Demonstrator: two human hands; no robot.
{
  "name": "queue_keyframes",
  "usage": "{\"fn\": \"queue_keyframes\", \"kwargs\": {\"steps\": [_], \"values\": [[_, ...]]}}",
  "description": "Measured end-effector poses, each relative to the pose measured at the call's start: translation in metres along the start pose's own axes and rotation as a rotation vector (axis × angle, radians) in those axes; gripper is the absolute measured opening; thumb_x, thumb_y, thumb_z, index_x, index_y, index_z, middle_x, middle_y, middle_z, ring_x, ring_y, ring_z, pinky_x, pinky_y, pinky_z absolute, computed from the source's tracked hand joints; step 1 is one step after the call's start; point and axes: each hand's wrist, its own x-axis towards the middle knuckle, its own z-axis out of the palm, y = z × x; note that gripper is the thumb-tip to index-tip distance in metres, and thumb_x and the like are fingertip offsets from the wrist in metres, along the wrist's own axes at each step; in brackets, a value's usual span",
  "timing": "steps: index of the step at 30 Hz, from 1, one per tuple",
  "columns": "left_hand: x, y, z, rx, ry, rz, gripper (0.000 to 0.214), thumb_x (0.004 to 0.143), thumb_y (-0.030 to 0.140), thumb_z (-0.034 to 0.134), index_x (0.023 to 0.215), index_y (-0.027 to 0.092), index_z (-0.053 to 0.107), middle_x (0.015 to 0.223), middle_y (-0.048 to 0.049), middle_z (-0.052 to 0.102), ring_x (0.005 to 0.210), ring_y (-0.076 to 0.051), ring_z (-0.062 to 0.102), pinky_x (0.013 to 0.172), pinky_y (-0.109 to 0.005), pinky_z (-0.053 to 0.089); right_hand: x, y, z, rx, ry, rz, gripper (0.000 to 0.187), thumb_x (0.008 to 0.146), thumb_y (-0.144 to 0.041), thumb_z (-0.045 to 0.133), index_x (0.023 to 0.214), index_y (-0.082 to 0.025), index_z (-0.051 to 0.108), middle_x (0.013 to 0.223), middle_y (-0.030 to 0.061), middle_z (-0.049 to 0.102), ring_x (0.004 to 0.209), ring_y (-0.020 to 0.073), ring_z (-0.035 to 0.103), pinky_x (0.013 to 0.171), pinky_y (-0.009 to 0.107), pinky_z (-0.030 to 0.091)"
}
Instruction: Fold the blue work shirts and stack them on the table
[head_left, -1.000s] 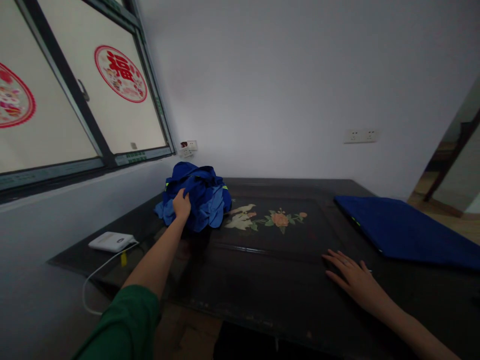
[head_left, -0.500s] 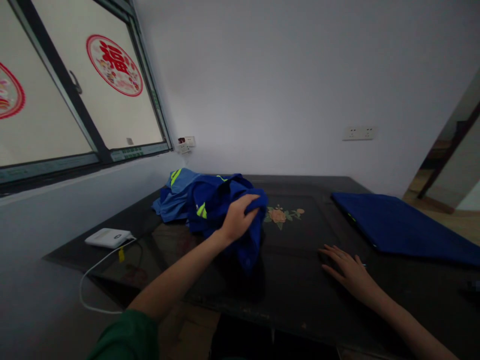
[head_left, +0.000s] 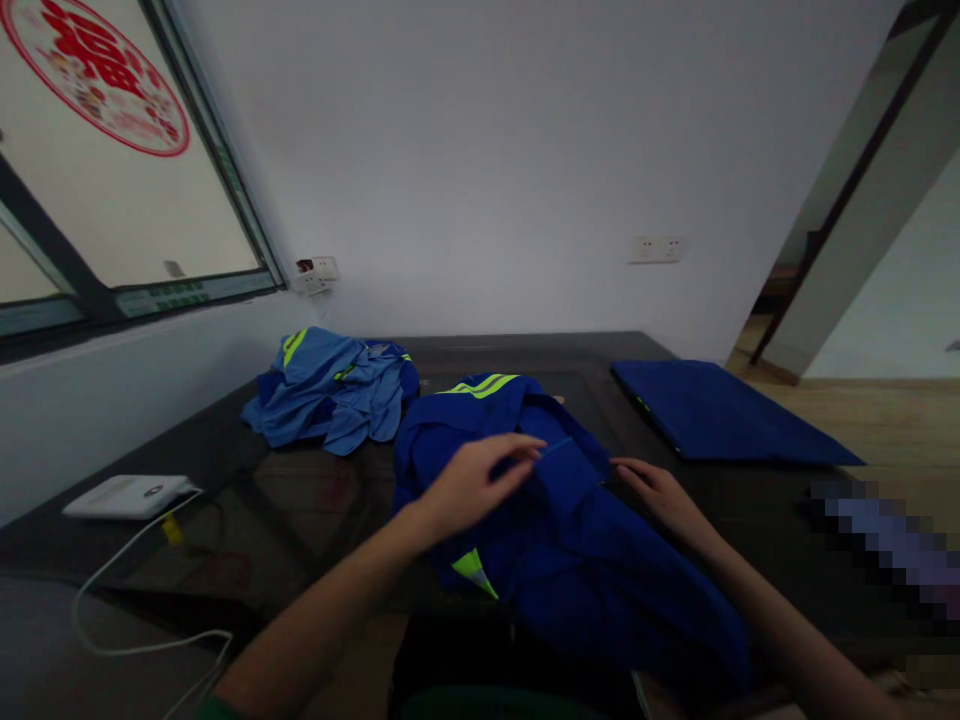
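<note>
The left grip [head_left: 472, 485], as I see it through the head camera, reaches in over the blue garment [head_left: 577, 560] near the middle of the frame. Its fingers are curled, with the thumb below them and the tips at a squarish fold of fabric. From up here I cannot tell whether it pinches that fold or only rests against it. The right grip [head_left: 664, 500] is at the garment's right edge, fingers fairly straight and tips just at the cloth; whether it has hold of any, I cannot tell either.

The garment lies loosely bunched, its long axis slanting from the upper middle of the frame down to the lower right. Yellow-green stripes mark its top edge and its lower left side. Most of it lies below and to the right of the left grip, and below the right one. I judge the left the nearer of the two, since it overlaps the cloth while the right meets only the border.

On the dark table [head_left: 300, 520], a crumpled two-tone blue heap [head_left: 337, 395] lies to the upper left and a flat blue cloth [head_left: 727, 415] to the right.
</note>
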Motion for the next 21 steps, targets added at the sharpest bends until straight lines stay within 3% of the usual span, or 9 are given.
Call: {"fn": "queue_keyframes", "kwargs": {"steps": [2,3,5,8,12,15,18,21], "values": [[0.007,-0.047,-0.025,0.164,0.146,-0.099,0.036,0.095,0.029,0.042,0.126,0.02,0.059,0.122,-0.0085,0.066,0.115,-0.021,0.06,0.104,-0.037,0.042,0.0,-0.002,-0.003,0.039,-0.001,0.01,0.045,0.081,-0.054,0.049,0.1,-0.021,0.073,0.105,0.0097,0.073,0.103,0.0309,0.065,0.096,0.044,0.047],[0.01,-0.069,-0.034,0.253,0.158,-0.129,0.036,0.092,0.027,0.046,0.124,0.018,0.06,0.124,-0.0099,0.065,0.118,-0.023,0.058,0.106,-0.039,0.041,0.001,-0.003,-0.003,0.054,-0.004,0.016,0.045,0.081,-0.055,0.051,0.099,-0.021,0.073,0.103,0.0096,0.074,0.102,0.031,0.066,0.095,0.044,0.048],[0.014,-0.106,-0.044,0.383,0.096,-0.173,0.042,0.087,0.03,0.054,0.126,0.014,0.058,0.133,-0.0138,0.059,0.127,-0.027,0.051,0.11,-0.042,0.036,0.004,-0.004,-0.002,0.088,-0.017,0.044,0.042,0.079,-0.054,0.056,0.098,-0.021,0.073,0.1,0.0096,0.074,0.099,0.0305,0.066,0.093,0.043,0.049],[0.018,-0.138,-0.039,0.476,-0.066,-0.199,0.054,0.082,0.037,0.063,0.13,0.013,0.055,0.138,-0.0164,0.054,0.129,-0.031,0.048,0.11,-0.043,0.034,0.014,-0.005,0.002,0.182,-0.056,0.147,0.039,0.079,-0.05,0.061,0.102,-0.02,0.07,0.094,0.0094,0.074,0.09,0.0268,0.068,0.085,0.039,0.052],[0.018,-0.152,-0.019,0.481,-0.082,-0.234,0.036,0.086,0.034,0.057,0.117,0.017,0.062,0.114,-0.0123,0.068,0.104,-0.027,0.063,0.091,-0.036,0.046,0.033,-0.008,0.01,0.343,-0.049,0.354,0.045,0.081,-0.044,0.063,0.117,-0.017,0.059,0.083,0.0069,0.071,0.072,0.0198,0.067,0.066,0.032,0.054],[0.017,-0.158,-0.017,0.399,-0.012,-0.28,0.02,0.088,0.029,0.051,0.097,0.018,0.064,0.088,-0.0071,0.069,0.083,-0.023,0.064,0.075,-0.032,0.047,0.045,-0.009,0.016,0.453,-0.009,0.398,0.057,0.072,-0.032,0.072,0.124,-0.019,0.052,0.083,0.005,0.07,0.065,0.0177,0.065,0.058,0.029,0.052],[0.012,-0.161,-0.033,0.292,0.175,-0.227,0.018,0.09,0.029,0.046,0.087,0.019,0.061,0.083,-0.0041,0.066,0.08,-0.02,0.061,0.074,-0.029,0.044,0.054,-0.008,0.017,0.566,0.075,0.317,0.059,0.064,-0.022,0.073,0.12,-0.02,0.055,0.087,0.0051,0.071,0.07,0.0179,0.066,0.065,0.031,0.054],[0.007,-0.151,-0.061,0.236,0.44,-0.209,0.018,0.091,0.031,0.044,0.085,0.02,0.057,0.082,-0.0022,0.063,0.08,-0.018,0.059,0.075,-0.027,0.043,0.059,-0.011,0.004,0.576,0.2,0.178,0.049,0.063,-0.025,0.071,0.111,-0.019,0.062,0.093,0.007,0.072,0.075,0.0185,0.066,0.07,0.032,0.054]]}}
